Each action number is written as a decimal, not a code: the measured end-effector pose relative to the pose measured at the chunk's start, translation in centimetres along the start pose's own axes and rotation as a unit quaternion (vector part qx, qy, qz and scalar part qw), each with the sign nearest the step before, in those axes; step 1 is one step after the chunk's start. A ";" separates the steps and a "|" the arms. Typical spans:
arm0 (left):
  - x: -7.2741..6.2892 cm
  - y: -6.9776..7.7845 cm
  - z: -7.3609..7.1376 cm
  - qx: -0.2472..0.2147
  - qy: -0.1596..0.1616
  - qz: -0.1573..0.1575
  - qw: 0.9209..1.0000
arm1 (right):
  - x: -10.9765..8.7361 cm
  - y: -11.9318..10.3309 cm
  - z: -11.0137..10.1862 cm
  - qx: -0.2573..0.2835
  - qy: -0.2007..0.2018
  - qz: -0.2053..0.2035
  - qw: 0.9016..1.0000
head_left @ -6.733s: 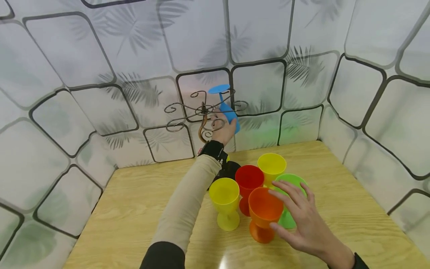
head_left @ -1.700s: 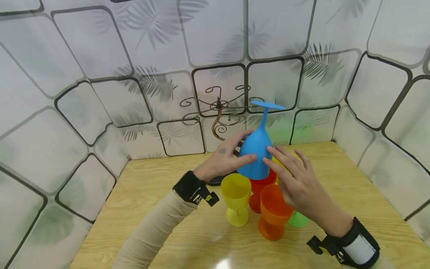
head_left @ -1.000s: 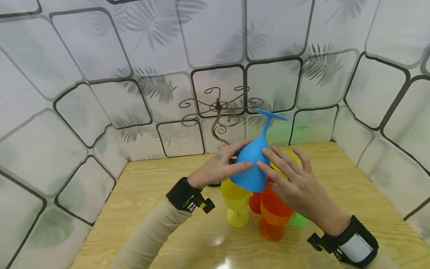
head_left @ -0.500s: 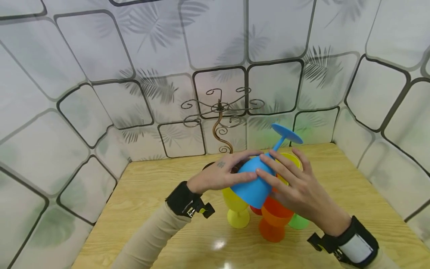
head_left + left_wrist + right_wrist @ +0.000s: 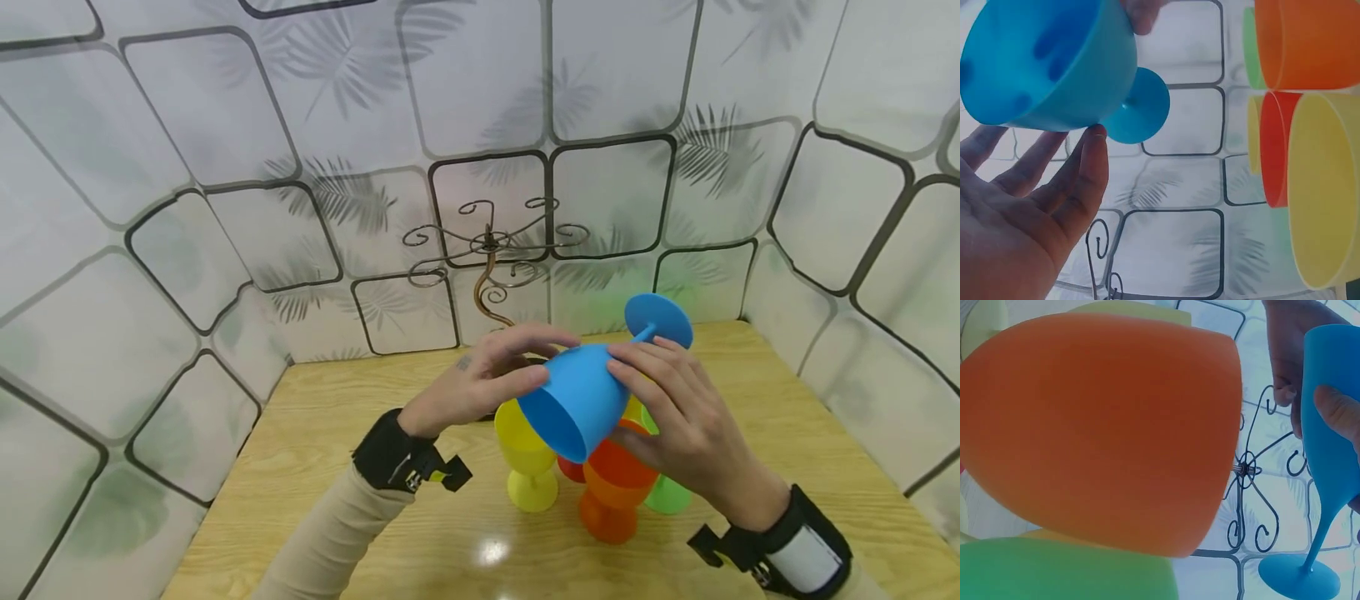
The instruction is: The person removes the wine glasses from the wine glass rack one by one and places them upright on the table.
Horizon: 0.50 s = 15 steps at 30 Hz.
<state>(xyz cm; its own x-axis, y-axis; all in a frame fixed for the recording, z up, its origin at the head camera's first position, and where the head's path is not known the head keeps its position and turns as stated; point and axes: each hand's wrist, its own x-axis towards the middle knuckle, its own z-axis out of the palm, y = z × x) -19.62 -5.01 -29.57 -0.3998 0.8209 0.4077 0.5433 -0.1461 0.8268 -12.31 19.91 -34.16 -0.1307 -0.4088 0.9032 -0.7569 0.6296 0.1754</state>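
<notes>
A blue plastic goblet (image 5: 581, 396) is held tilted in the air, its mouth toward me and its round foot up at the far right. My right hand (image 5: 693, 429) grips the bowl near the stem, with the thumb (image 5: 1338, 412) seen on it in the right wrist view. Beside the rim, my left hand (image 5: 480, 379) has its fingers loosely spread, and the fingertips meet the bowl in the left wrist view. Below stand an orange goblet (image 5: 611, 500), a yellow goblet (image 5: 532, 475) and a green goblet (image 5: 667, 497). A red goblet (image 5: 572, 472) is mostly hidden.
Behind the hands rises a dark metal stand (image 5: 491, 242) with curled wire arms; its base is hidden. Another yellow goblet (image 5: 634, 408) peeks out behind the blue one. Patterned cloth walls (image 5: 360, 308) enclose the wooden table (image 5: 322, 417) at the back and sides.
The blue goblet came off the stand in the left hand, upside down, and met the right hand. It has tipped, foot swinging right and down, mouth toward me. The left hand's grasp has loosened.
</notes>
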 end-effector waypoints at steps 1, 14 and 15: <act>0.0 0.1 0.0 -0.002 0.003 0.009 1.000 | 0.0 0.0 0.0 0.002 -0.001 0.002 1.000; -0.3 -0.2 0.3 -0.010 0.040 0.131 0.991 | -0.1 -0.3 0.1 0.070 0.027 0.076 0.994; -0.3 -0.2 0.3 -0.001 0.040 0.139 0.990 | -0.1 -0.4 0.1 0.076 0.031 0.082 0.993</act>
<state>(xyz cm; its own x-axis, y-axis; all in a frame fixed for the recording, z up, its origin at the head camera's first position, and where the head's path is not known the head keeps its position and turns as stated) -19.39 -5.04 -29.99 -0.2922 0.7030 0.6484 0.6394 -0.3606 0.6791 -12.08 19.62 -34.34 -0.2237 -0.2649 0.9380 -0.8172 0.5754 -0.0324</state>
